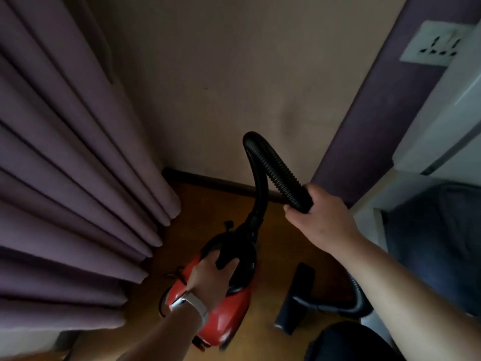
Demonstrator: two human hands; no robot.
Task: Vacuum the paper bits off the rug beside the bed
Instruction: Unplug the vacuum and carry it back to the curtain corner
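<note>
A: Hands?
B: Left hand [214,269] wraps the vacuum [230,312] handle, probably to carry it. Right hand [322,220] grips the hose [270,165], likely to stop it trailing.
A: Rug?
B: Not visible. Vacuum sits near, right of curtain [65,178].

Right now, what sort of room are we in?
Likely a bedroom corner in a home or hotel: floor-length purple curtains, wooden floor with skirting, wall socket. Left hand grips the red vacuum, right hand its hose.
</note>
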